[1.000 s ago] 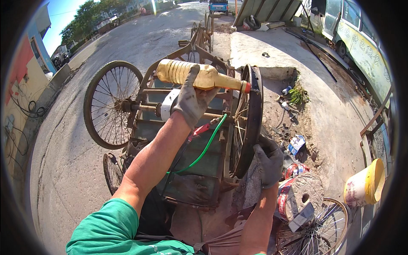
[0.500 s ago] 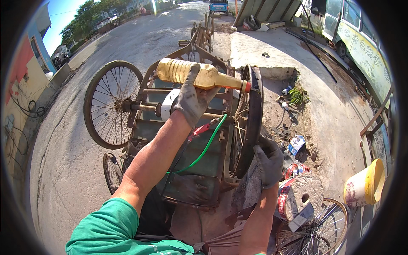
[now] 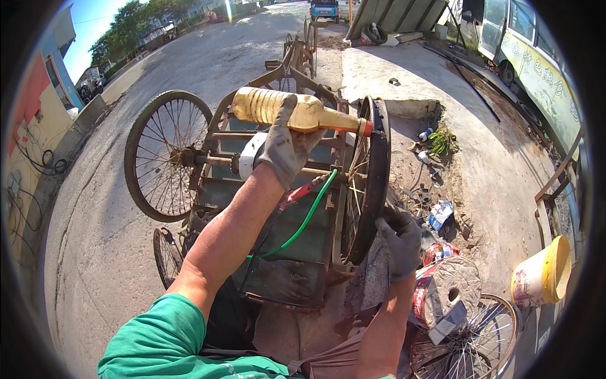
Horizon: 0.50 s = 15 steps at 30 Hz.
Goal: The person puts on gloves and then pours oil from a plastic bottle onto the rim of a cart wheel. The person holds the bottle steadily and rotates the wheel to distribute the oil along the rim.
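Note:
My left hand (image 3: 285,148), in a grey glove, is closed around a yellowish plastic bottle (image 3: 259,106) lying on its side, with the thumb over the top. The bottle's red tip (image 3: 365,128) points right and meets the upper part of a spoked wheel (image 3: 377,158). Lower down, at the near right edge of that wheel, my gloved right hand (image 3: 401,243) has its fingers curled against the dark rim. The wheel belongs to an upturned, rusty tricycle cart, whose axle (image 3: 218,160) carries a second spoked wheel (image 3: 167,156) on the left.
A green hose (image 3: 300,228) with a red-handled tool (image 3: 295,196) lies across the cart frame. At the lower right are a loose spoked wheel (image 3: 489,341), a round stone-like block (image 3: 451,287) and a yellow-rimmed bucket (image 3: 541,275). Litter and broken ground (image 3: 426,183) flank the cart.
My right hand has shifted very slightly at the wheel's edge. The left hand and the bottle stay in place.

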Motion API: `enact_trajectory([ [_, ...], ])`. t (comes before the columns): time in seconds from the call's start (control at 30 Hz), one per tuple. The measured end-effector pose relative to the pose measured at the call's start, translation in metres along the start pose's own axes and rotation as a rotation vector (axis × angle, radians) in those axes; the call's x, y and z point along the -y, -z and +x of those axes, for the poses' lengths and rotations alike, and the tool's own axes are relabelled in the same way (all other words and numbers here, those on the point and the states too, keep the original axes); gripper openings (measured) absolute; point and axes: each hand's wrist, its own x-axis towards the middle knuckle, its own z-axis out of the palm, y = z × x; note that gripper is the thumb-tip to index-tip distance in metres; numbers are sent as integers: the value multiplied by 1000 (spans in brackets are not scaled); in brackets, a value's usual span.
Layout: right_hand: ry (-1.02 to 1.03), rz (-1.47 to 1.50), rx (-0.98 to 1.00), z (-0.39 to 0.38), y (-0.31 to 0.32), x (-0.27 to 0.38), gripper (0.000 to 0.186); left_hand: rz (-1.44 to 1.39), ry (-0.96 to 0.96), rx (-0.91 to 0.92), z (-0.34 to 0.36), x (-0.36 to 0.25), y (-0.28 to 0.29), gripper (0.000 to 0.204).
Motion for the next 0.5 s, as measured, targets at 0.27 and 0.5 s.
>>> enact_trajectory([
  [0.27,-133,-424,74,-11,18,10,58,-13,4,-17,-3,0,-4,46],
  [0.5,-197,-475,50,-12,15,11,55,-48,62,31,-3,-5,7,44],
])
